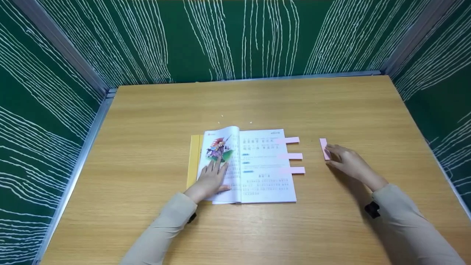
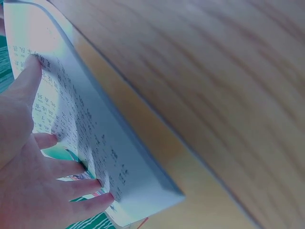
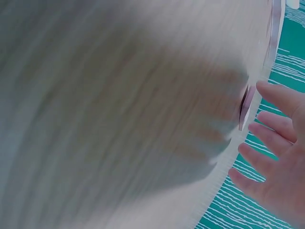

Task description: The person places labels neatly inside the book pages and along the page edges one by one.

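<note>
An open book (image 1: 266, 191) lies on the table, its right page facing up with printed text. Three pink sticky strips (image 1: 295, 156) stick out past that page's right edge. My left hand (image 1: 210, 181) rests with spread fingers on the left page, beside a colourful picture (image 1: 219, 149). In the left wrist view, the fingers (image 2: 71, 167) lie against the printed page. To the right of the book, my right hand (image 1: 347, 162) is at a small pink sticky-note pad (image 1: 323, 144). Its fingers (image 3: 271, 138) look loosely extended near the pad (image 3: 247, 106) in the right wrist view.
A yellow cover (image 1: 193, 158) shows under the book's left side. Tiny white scraps (image 1: 251, 122) lie on the wooden table (image 1: 147, 117) beyond the book. Green panels (image 1: 235, 40) with white lines stand along the table's back and both sides.
</note>
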`<action>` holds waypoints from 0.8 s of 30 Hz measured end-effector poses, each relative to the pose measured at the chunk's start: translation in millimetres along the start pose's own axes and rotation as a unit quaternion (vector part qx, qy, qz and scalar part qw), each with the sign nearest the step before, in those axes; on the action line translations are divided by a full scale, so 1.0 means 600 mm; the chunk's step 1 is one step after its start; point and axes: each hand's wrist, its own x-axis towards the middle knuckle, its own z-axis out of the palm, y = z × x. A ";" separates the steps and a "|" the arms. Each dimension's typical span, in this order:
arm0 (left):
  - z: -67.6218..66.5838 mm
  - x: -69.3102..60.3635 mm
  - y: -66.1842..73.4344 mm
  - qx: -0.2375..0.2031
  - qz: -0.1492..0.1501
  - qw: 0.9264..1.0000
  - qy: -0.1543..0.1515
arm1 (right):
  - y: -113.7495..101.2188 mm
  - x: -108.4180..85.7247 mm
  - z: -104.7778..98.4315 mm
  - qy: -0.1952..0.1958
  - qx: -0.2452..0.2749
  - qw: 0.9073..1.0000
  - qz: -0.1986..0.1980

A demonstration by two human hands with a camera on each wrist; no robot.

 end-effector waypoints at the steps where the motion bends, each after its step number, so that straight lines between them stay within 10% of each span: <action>1: 0.000 0.000 0.001 0.003 -0.001 1.000 0.000 | 0.001 0.000 0.000 -0.005 -0.001 1.000 0.000; 24: 0.001 0.000 0.001 0.002 0.002 1.000 0.001 | 0.008 0.004 0.002 -0.014 0.000 1.000 -0.001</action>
